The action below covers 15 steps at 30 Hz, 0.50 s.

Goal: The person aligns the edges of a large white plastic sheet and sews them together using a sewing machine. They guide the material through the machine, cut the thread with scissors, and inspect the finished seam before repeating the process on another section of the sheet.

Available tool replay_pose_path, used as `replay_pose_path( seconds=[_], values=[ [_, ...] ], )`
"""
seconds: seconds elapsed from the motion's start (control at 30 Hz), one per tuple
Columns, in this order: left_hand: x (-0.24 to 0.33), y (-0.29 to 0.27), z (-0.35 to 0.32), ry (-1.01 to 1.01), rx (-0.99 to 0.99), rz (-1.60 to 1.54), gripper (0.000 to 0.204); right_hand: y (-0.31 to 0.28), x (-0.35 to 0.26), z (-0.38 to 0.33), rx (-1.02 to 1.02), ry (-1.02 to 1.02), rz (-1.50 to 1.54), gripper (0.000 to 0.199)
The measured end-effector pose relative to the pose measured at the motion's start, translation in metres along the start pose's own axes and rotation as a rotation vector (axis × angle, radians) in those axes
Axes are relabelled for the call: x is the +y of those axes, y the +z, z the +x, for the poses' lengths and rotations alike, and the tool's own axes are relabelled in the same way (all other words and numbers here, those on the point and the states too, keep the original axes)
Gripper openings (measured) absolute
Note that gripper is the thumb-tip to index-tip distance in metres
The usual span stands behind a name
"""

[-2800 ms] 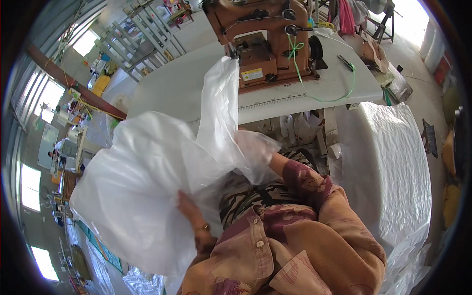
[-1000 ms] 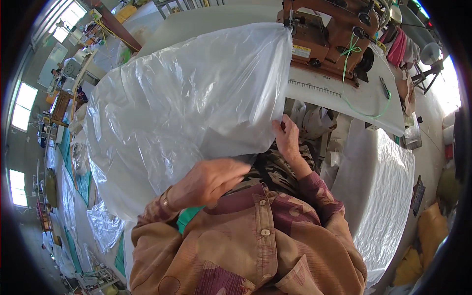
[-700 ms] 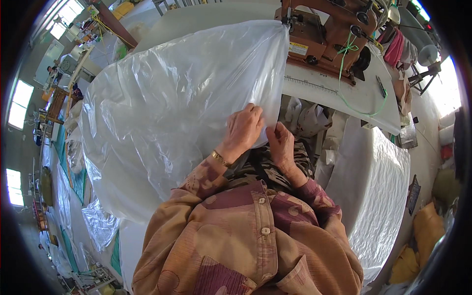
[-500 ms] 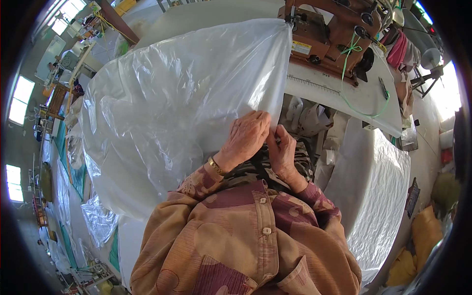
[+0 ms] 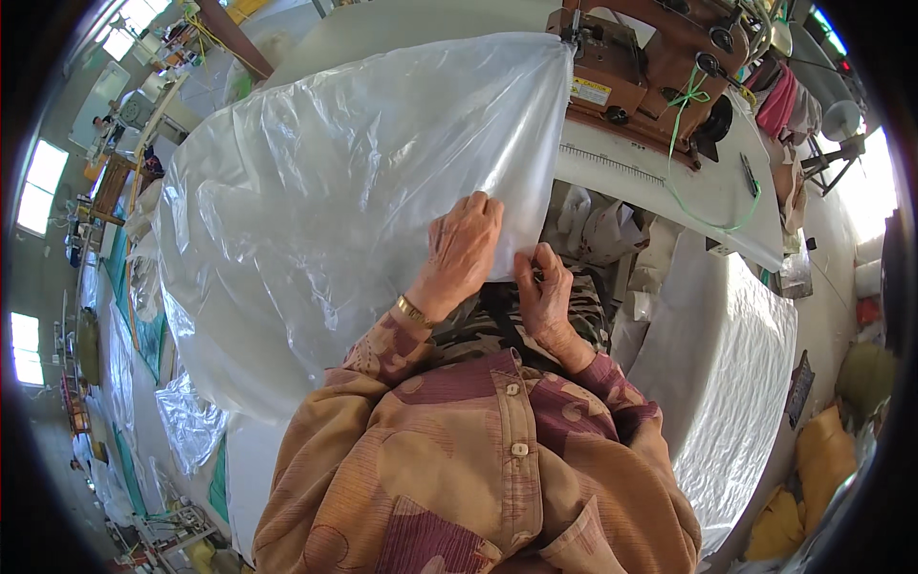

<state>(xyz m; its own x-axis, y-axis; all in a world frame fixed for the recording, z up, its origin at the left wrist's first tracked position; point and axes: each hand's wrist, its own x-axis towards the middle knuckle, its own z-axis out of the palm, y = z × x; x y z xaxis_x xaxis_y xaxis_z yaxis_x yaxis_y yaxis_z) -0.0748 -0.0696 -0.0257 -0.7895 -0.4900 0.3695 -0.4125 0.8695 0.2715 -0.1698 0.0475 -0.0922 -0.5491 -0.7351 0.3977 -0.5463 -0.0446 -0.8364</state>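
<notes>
A large translucent plastic sheet (image 5: 296, 191) spreads over the table to the left, its far right corner drawn up to the needle area of a brown sewing machine (image 5: 598, 62). My left hand (image 5: 462, 251), a gold watch band on its wrist, has its fingers curled closed on the sheet a little in from the right edge. Closer to me, my right hand (image 5: 547, 301) pinches the sheet's near right edge between thumb and fingers. Folds run taut from the machine down toward both hands.
A green cord (image 5: 674, 158) hangs from the machine onto the white tabletop, beside a printed ruler (image 5: 612, 165) and small dark snips (image 5: 749, 175). A stack of white sheeting (image 5: 727, 373) lies to my right. Yellow bundles (image 5: 824, 450) sit on the floor at far right.
My left hand has moved left, away from the right hand, along the sheet. The right hand stays nearly in place at the edge, and the sheet still meets the machine.
</notes>
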Motion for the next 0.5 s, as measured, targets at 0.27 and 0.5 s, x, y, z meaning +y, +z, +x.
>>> replay_pose_path(
  seconds=[0.27,0.5],
  values=[
    [0.0035,-0.0031,0.0024,0.088,-0.006,-0.527,0.006,-0.0004,-0.0032,-0.0010,0.059,-0.105,-0.007,0.012],
    [0.0038,0.0020,0.0017,0.028,0.022,-0.640,0.004,-0.0048,-0.0081,0.0060,-0.001,-0.408,-0.183,0.013]
  ],
)
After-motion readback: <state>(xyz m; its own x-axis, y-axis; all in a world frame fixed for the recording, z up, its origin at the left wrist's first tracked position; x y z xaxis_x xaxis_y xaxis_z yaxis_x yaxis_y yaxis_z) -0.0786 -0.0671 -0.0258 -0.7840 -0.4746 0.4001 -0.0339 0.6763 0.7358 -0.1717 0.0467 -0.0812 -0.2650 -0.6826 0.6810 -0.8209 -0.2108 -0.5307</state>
